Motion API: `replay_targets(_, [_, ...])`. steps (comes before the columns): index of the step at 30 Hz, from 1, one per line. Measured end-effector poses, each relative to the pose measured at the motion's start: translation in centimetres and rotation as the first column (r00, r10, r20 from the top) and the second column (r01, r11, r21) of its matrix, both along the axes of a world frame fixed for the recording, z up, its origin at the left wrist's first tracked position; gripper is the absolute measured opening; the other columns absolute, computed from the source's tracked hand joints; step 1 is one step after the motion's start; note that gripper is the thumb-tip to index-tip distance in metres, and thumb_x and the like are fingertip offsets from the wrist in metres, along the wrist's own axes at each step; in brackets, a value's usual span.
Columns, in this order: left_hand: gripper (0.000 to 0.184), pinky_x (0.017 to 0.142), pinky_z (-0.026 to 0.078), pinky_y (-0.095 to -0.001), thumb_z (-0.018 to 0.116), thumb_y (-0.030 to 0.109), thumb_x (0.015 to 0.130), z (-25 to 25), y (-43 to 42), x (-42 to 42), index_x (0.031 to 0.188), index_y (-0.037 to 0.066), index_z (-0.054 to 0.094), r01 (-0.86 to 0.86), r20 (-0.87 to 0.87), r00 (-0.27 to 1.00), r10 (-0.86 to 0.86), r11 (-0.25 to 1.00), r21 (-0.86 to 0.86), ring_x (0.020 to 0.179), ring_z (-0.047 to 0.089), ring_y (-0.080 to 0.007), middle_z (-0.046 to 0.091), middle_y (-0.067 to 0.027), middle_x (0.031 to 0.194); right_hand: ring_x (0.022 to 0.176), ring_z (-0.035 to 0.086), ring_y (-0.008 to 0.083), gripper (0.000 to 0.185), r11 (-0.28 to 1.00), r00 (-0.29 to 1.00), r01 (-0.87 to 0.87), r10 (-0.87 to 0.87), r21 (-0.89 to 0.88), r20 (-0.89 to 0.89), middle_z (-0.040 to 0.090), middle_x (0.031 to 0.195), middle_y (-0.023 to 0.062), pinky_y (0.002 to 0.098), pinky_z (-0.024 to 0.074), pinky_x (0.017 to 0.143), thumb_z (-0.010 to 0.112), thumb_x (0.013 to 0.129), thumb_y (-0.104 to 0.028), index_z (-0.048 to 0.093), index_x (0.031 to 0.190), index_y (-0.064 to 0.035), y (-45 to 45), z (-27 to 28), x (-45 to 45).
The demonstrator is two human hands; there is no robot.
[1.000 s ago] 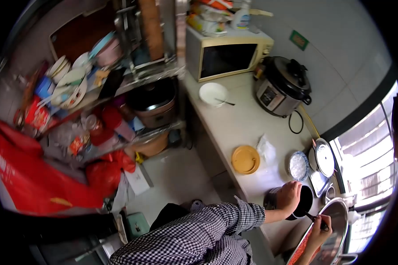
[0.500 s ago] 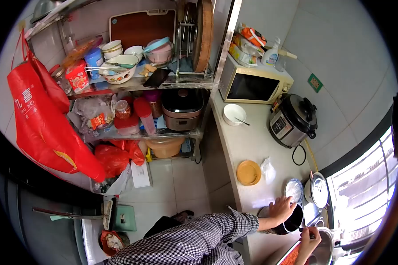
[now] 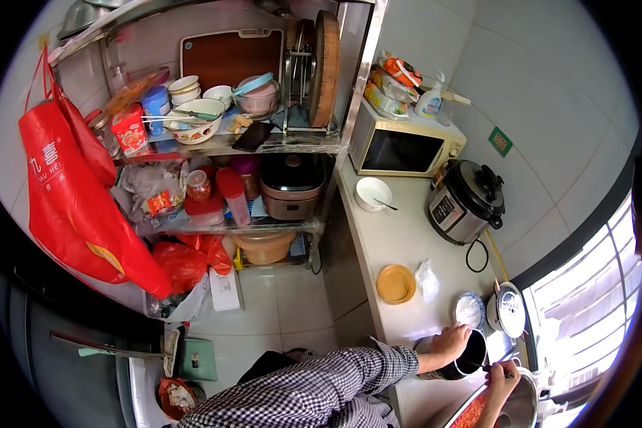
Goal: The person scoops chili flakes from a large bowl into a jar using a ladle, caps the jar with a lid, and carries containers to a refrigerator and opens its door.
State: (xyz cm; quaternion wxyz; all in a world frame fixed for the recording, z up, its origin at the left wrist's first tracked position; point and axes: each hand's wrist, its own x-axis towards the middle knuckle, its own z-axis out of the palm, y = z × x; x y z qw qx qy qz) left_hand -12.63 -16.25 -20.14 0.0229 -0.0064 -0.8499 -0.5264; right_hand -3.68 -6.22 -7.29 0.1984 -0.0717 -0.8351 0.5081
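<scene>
My left hand (image 3: 451, 344) rests against the side and rim of a deep, round pot (image 3: 471, 357) with a dark interior, its fingers curled at the rim. My right hand (image 3: 504, 376) is closed around a thin, dark-handled utensil (image 3: 485, 368) that reaches over the pot's edge; its far end is lost in the dark inside. Below the right wrist, chopped red food (image 3: 469, 412) lies in a metal container beside a shiny steel bowl (image 3: 524, 401). A blue-patterned bowl with something white in it (image 3: 469, 309) stands just beyond my left hand.
Along the counter are a yellow-brown lid or dish (image 3: 396, 284), a crumpled plastic bag (image 3: 426, 280), a white bowl with a spoon (image 3: 372, 194), an electric pressure cooker (image 3: 466, 200) and a microwave (image 3: 406, 146). A lidded white pot (image 3: 508, 312) stands by the window. Shelves of kitchenware are at left.
My view has tilted slightly, shifting the scene a little. My left fingers are drawn closer together at the pot's rim. The right hand keeps hold of the utensil at the pot's edge.
</scene>
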Motion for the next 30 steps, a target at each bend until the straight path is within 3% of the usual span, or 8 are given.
replay_targets(2, [0.032, 0.076, 0.050, -0.0430, 0.039, 0.036, 0.094, 0.3, 0.0, 0.3, 0.107, 0.013, 0.056, -0.021, -0.013, 1.000, 0.021, 1.000, 0.008, 0.095, 0.059, -0.0288, 0.058, -0.0065, 0.113, 0.036, 0.042, 0.0077, 0.014, 0.999, 0.988, -0.044, 0.047, -0.025, 0.144, 0.047, 0.047, 0.0024, 0.0204, 0.0312, 0.033, 0.055, 0.072, -0.003, 0.050, 0.059, -0.0024, -0.1, -0.6, 0.1])
replay_targets(6, [0.033, 0.078, 0.049, -0.0423, 0.040, 0.036, 0.094, 0.1, -0.4, 0.5, 0.107, 0.011, 0.056, 0.018, -0.028, 0.999, -0.017, 0.999, 0.033, 0.096, 0.058, -0.0292, 0.058, -0.0065, 0.115, 0.036, 0.042, 0.0073, 0.014, 0.997, 0.981, -0.032, 0.044, -0.066, 0.191, 0.048, 0.047, 0.0019, 0.0197, 0.0296, 0.033, 0.056, 0.073, -0.005, 0.051, 0.060, -0.0030, 0.4, -0.3, 0.3])
replay_targets(11, [0.033, 0.078, 0.049, -0.0421, 0.040, 0.035, 0.094, 1.1, -1.1, 0.4, 0.108, 0.010, 0.056, 0.041, -0.043, 0.998, -0.039, 0.998, 0.047, 0.096, 0.058, -0.0293, 0.059, -0.0064, 0.113, 0.037, 0.040, 0.0070, 0.007, 0.995, 0.996, -0.090, 0.090, -0.050, -0.005, 0.048, 0.050, 0.0022, 0.0194, 0.0292, 0.035, 0.051, 0.072, -0.004, 0.054, 0.066, -0.0037, 2.0, 0.1, -0.3])
replay_targets(16, [0.031, 0.073, 0.049, -0.0466, 0.040, 0.035, 0.093, 0.2, -0.4, 0.2, 0.106, 0.013, 0.056, -0.020, -0.084, 0.996, 0.023, 0.999, 0.046, 0.093, 0.059, -0.0296, 0.059, -0.0053, 0.109, 0.037, 0.041, 0.0077, 0.006, 0.983, 0.973, 0.054, -0.013, -0.174, 0.229, 0.048, 0.050, 0.0024, 0.0196, 0.0290, 0.033, 0.053, 0.071, -0.007, 0.057, 0.070, -0.0030, 2.9, -1.5, -0.3])
replay_targets(19, [0.029, 0.071, 0.049, -0.0490, 0.040, 0.036, 0.093, -1.0, 0.4, -0.1, 0.105, 0.015, 0.055, -0.041, -0.119, 0.992, 0.049, 0.997, 0.067, 0.091, 0.059, -0.0295, 0.059, -0.0046, 0.107, 0.037, 0.040, 0.0068, 0.009, 0.983, 0.992, -0.038, 0.059, -0.182, 0.111, 0.045, 0.051, -0.0003, 0.0198, 0.0270, 0.032, 0.051, 0.072, -0.007, 0.057, 0.068, -0.0025, 3.9, -0.2, 0.2])
replay_targets(20, [0.029, 0.071, 0.049, -0.0491, 0.040, 0.036, 0.093, -1.4, 0.7, -0.2, 0.105, 0.015, 0.055, -0.047, -0.122, 0.991, 0.055, 0.997, 0.069, 0.091, 0.059, -0.0293, 0.059, -0.0045, 0.107, 0.037, 0.039, 0.0065, 0.009, 0.976, 0.997, 0.039, -0.024, -0.216, 0.074, 0.045, 0.051, -0.0005, 0.0202, 0.0258, 0.032, 0.052, 0.072, -0.005, 0.056, 0.065, -0.0023, 3.8, 0.3, 0.6])
replay_targets(26, [0.029, 0.070, 0.048, -0.0509, 0.040, 0.036, 0.093, -0.8, 0.4, 0.1, 0.105, 0.015, 0.056, -0.033, -0.107, 0.993, 0.042, 0.996, 0.077, 0.091, 0.058, -0.0284, 0.059, -0.0036, 0.107, 0.040, 0.037, 0.0059, 0.007, 0.998, 0.998, 0.062, -0.062, 0.034, 0.003, 0.047, 0.054, -0.0001, 0.0206, 0.0268, 0.036, 0.054, 0.070, -0.002, 0.055, 0.064, -0.0010, 4.8, -1.4, 0.0])
replay_targets(30, [0.028, 0.071, 0.049, -0.0479, 0.041, 0.035, 0.093, 0.4, -0.5, 0.8, 0.105, 0.014, 0.055, -0.006, -0.075, 0.997, 0.007, 1.000, 0.019, 0.092, 0.059, -0.0273, 0.059, -0.0036, 0.107, 0.046, 0.039, 0.0056, 0.006, 0.998, 0.993, 0.044, -0.048, 0.042, 0.109, 0.047, 0.055, -0.0008, 0.0210, 0.0276, 0.041, 0.055, 0.069, -0.001, 0.055, 0.063, 0.0008, 3.5, -1.4, 0.7])
